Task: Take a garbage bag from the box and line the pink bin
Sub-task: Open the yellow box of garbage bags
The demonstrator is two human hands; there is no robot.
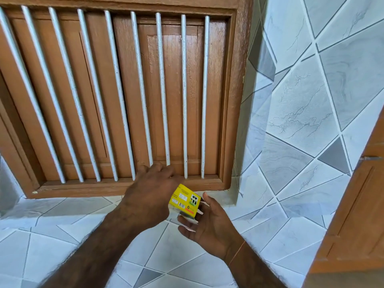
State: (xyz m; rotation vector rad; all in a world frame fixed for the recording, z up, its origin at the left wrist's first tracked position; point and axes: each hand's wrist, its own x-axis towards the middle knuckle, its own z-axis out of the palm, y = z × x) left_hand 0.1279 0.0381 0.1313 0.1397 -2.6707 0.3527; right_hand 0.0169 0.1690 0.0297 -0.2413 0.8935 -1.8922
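Below the brown wooden window with white metal bars (116,96), over the grey and white tiled ledge (62,225), a small yellow cardboard box (184,199) sat between two bare hands. The right hand (209,227) held it from underneath, fingers curled round its lower end, where some white flaps stuck out. The left hand (148,196) lay over the top of the box with its back to the camera; its fingers reached toward the bars, and it was not clear whether they gripped the box, so I cannot tell how that hand was closed. The box looked light and a bit squashy, like thin card, so a gentle hold on its flat sides seemed best. A garbage bag from inside would likely be thin, soft and slippery, so pinching one loose edge at the open end seemed the way to pull it out. No bag showed yet, and no pink bin was in view.
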